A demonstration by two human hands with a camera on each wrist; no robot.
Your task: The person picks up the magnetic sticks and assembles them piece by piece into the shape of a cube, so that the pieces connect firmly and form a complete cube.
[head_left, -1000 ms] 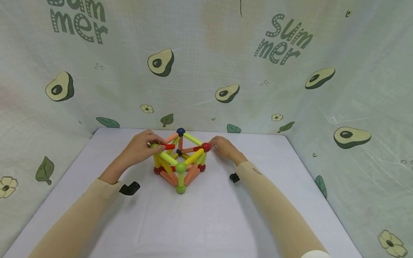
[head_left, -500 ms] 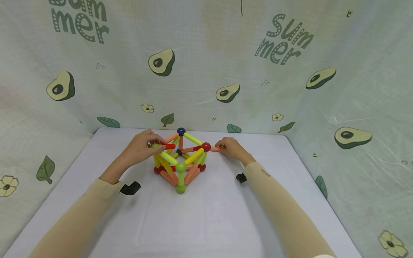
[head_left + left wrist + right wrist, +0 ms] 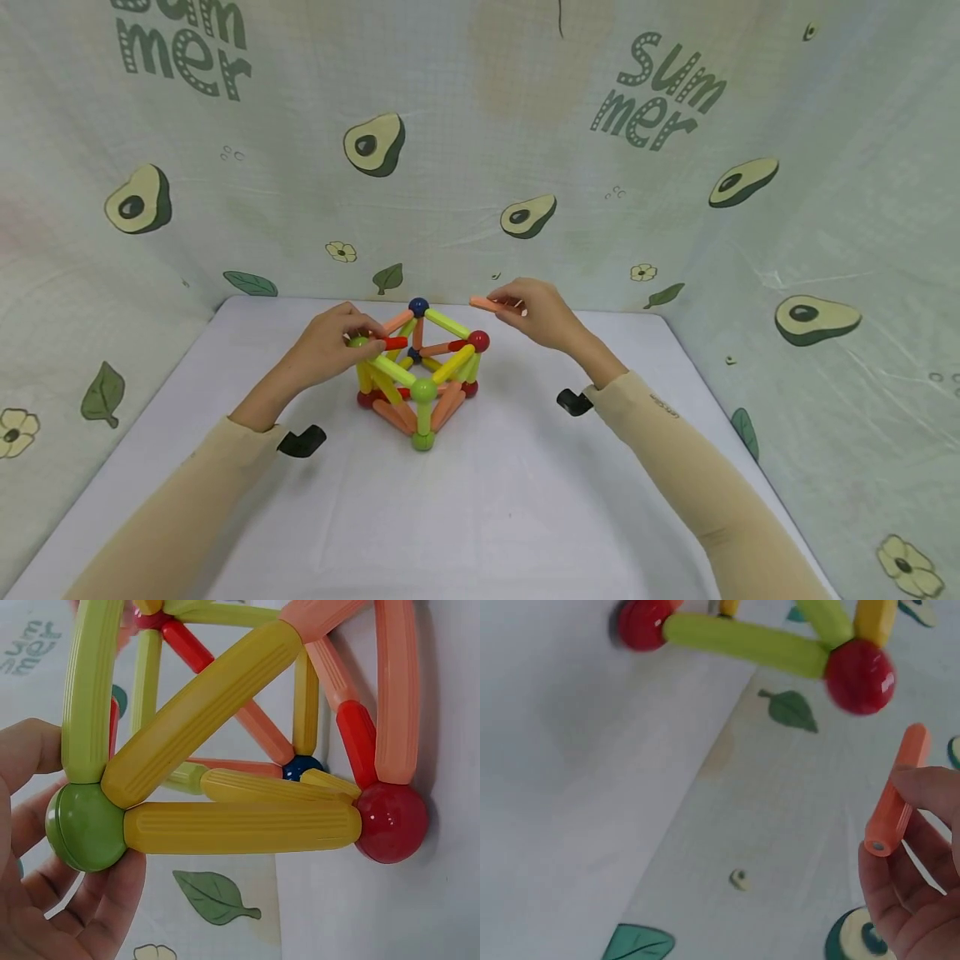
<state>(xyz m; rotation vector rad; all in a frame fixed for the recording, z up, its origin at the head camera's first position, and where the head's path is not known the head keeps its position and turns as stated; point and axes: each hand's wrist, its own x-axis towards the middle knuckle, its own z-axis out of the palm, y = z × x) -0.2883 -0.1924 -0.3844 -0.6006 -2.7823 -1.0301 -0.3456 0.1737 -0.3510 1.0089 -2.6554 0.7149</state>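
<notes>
A building-toy frame of coloured rods and balls (image 3: pixel 423 390) stands on the table. My left hand (image 3: pixel 318 346) grips the green ball (image 3: pixel 86 826) at its upper left corner. From beside that ball a red rod end (image 3: pixel 395 342) points inward over the frame. My right hand (image 3: pixel 542 315) pinches a salmon-coloured rod (image 3: pixel 897 795) between thumb and fingers, raised above and right of the upper red ball (image 3: pixel 478 341) and apart from it. The rod's near end shows a small grey disc. A dark blue ball (image 3: pixel 418 307) tops the back corner.
The white table (image 3: pixel 420 525) spreads around the frame. A printed cloth (image 3: pixel 450 150) hangs behind and at both sides. Black wrist mounts (image 3: pixel 302 441) jut from under both sleeves. Lower red balls (image 3: pixel 391 823) and a lower green ball (image 3: pixel 423 440) rest on the table.
My right hand has pulled the salmon rod rightward off the upper red ball, then lifted it up and away. The left hand keeps its hold on the green ball.
</notes>
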